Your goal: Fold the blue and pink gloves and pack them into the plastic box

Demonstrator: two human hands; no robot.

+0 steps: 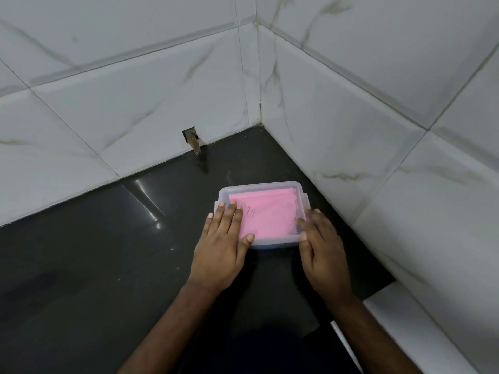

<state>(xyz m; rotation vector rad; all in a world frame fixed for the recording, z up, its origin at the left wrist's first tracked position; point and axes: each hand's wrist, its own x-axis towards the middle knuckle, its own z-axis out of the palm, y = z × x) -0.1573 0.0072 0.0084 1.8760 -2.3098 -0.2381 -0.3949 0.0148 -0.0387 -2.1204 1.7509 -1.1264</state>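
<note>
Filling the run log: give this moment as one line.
stage: closing | plastic box: lidded, pink glove visible inside | left hand, right hand: pressing lid flat | blue glove: unseen

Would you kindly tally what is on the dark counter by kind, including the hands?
Plastic box, lid on: 1
Pink glove, seen through the lid: 1
Blue glove: 0 visible
Hands, left hand and right hand, both flat on the box: 2
Total: 4
</note>
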